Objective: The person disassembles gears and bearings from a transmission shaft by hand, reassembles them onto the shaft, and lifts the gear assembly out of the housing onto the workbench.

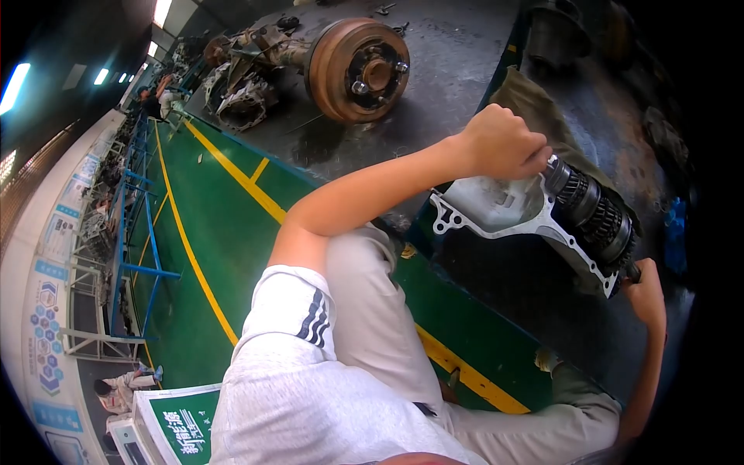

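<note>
A gear shaft (593, 209) with several dark toothed gears lies along the open side of a silvery metal housing (504, 205). My left hand (504, 143) is closed in a fist at the upper end of the shaft, with the fingertips round its tip. At the lower end my right hand (647, 294) is closed round a dark end piece of the shaft; part of its grip is hidden. The housing has a flat flange with bolt holes and rests on the dark bench (442, 116). A brownish cloth (535, 112) lies behind and partly beneath the shaft.
A rusty brake drum with hub (360, 70) and greasy metal parts (244, 101) stand on the bench. Blue gloves or cloth (676, 232) lie at the far right. Green floor with yellow lines, blue railings (147, 271) and other people (120, 391) appear on the left.
</note>
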A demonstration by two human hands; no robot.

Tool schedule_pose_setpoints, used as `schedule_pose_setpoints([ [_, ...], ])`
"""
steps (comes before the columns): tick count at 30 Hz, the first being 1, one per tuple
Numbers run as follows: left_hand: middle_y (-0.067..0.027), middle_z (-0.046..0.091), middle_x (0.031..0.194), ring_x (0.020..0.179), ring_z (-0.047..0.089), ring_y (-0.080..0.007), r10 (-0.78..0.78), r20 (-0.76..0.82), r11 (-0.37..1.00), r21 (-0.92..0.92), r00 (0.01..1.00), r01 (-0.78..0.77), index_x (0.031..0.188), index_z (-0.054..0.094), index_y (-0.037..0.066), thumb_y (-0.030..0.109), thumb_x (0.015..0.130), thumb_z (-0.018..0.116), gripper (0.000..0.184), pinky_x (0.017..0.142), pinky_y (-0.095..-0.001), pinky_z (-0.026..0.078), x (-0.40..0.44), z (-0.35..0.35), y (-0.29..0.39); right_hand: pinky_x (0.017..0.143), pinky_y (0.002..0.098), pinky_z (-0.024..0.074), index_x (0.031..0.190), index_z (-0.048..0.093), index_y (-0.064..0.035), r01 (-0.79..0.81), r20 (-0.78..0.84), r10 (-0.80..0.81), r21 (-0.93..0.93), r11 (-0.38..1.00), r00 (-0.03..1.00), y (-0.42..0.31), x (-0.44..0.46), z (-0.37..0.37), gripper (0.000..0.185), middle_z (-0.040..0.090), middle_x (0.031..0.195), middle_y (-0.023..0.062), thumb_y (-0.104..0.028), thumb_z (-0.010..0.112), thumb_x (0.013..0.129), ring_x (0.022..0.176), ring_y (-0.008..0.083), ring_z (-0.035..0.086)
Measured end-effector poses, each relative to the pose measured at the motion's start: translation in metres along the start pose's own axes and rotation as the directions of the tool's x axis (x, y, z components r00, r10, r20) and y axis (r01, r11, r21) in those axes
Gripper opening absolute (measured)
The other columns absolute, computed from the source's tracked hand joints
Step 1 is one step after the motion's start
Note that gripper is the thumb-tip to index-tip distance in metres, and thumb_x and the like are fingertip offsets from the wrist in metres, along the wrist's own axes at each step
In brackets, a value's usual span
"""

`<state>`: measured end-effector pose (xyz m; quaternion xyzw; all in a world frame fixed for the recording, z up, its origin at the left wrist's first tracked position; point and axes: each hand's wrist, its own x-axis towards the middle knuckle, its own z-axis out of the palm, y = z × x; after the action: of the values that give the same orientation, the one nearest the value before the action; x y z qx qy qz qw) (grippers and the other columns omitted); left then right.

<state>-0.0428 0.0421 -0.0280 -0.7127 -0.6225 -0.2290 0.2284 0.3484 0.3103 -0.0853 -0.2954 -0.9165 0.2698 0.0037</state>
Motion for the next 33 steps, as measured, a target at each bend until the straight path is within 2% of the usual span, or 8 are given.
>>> schedule_pose_setpoints([
  [6,-0.0082,0.054,0.048,0.043,0.056,-0.0311,-0.005,0.014,1.0,0.004,1.0,0.005,0.061,0.06,0.014,0.032,0.094,0.06,0.038,0.044,-0.042,0.042,-0.001,0.001,0.0,0.081,0.0365,0.0475,0.1,0.054,0.0007,-0.015,-0.091,0.017,0.025,1.0,0.996,-0.005,-0.003,0.005,0.023,0.054,0.091,0.0148,-0.002,0.069,0.083,0.085,0.0264,0.057],
  [10,-0.0086,0.054,0.048,0.044,0.056,-0.0319,-0.007,0.026,1.0,-0.013,1.0,0.007,0.061,0.061,0.013,0.033,0.095,0.06,0.039,0.044,-0.0425,0.043,0.0,-0.001,0.0,0.081,0.0361,0.0476,0.102,0.054,0.0009,0.019,-0.055,-0.018,0.013,1.0,0.998,0.005,0.0,0.008,0.023,0.054,0.093,0.0151,-0.003,0.07,0.084,0.085,0.0263,0.057],
  [13,-0.009,0.055,0.049,0.044,0.056,-0.0323,-0.019,0.033,1.0,-0.017,0.999,0.019,0.061,0.061,0.014,0.034,0.094,0.06,0.039,0.045,-0.0428,0.043,0.0,-0.001,0.0,0.083,0.0374,0.048,0.103,0.056,0.0014,0.009,-0.144,-0.01,-0.01,1.0,0.99,-0.004,-0.006,0.011,0.023,0.055,0.095,0.0161,-0.002,0.07,0.085,0.086,0.0282,0.058],
  [19,-0.0093,0.056,0.049,0.044,0.057,-0.0327,-0.029,0.044,1.0,0.007,0.999,0.028,0.062,0.063,0.014,0.033,0.094,0.061,0.037,0.045,-0.0431,0.043,0.0,-0.001,0.001,0.087,0.0419,0.049,0.114,0.062,0.0015,0.2,-0.311,-0.252,-0.189,0.961,0.916,0.009,-0.007,0.018,0.03,0.06,0.101,0.0219,0.0,0.07,0.084,0.093,0.0393,0.061],
  [23,-0.0094,0.056,0.049,0.044,0.057,-0.0326,-0.032,0.049,0.999,0.004,0.998,0.032,0.062,0.063,0.013,0.033,0.093,0.061,0.037,0.045,-0.043,0.043,0.001,-0.001,0.001,0.078,0.0457,0.0504,0.121,0.065,-0.0001,0.088,-0.351,-0.256,-0.43,0.899,0.901,0.003,-0.002,0.025,0.04,0.065,0.092,0.0252,0.003,0.07,0.081,0.088,0.044,0.063],
  [25,-0.0094,0.056,0.049,0.044,0.057,-0.0324,-0.022,0.044,1.0,0.007,0.999,0.022,0.062,0.063,0.013,0.032,0.093,0.061,0.036,0.045,-0.0429,0.043,0.001,-0.001,0.001,0.076,0.0473,0.0509,0.122,0.065,-0.0001,0.028,-0.389,-0.229,-0.458,0.888,0.892,0.004,0.0,0.033,0.041,0.066,0.09,0.0262,0.003,0.071,0.081,0.087,0.0451,0.064],
  [27,-0.0095,0.056,0.049,0.044,0.057,-0.0324,-0.022,0.039,1.0,0.001,0.999,0.022,0.062,0.064,0.013,0.032,0.093,0.061,0.036,0.045,-0.0429,0.043,0.001,0.0,0.0,0.072,0.0507,0.0504,0.123,0.065,0.0004,0.046,-0.494,-0.306,-0.471,0.881,0.814,0.003,-0.001,0.04,0.044,0.066,0.084,0.0259,0.002,0.072,0.08,0.083,0.0445,0.066],
  [33,-0.0093,0.056,0.049,0.044,0.057,-0.0322,-0.017,0.03,1.0,-0.001,0.999,0.017,0.062,0.064,0.013,0.032,0.093,0.061,0.036,0.045,-0.0427,0.044,0.0,0.0,0.0,0.076,0.0498,0.0494,0.121,0.067,-0.0009,0.041,-0.438,-0.305,-0.517,0.855,0.845,0.007,-0.002,0.033,0.041,0.065,0.089,0.0252,0.001,0.072,0.081,0.086,0.0446,0.063],
])
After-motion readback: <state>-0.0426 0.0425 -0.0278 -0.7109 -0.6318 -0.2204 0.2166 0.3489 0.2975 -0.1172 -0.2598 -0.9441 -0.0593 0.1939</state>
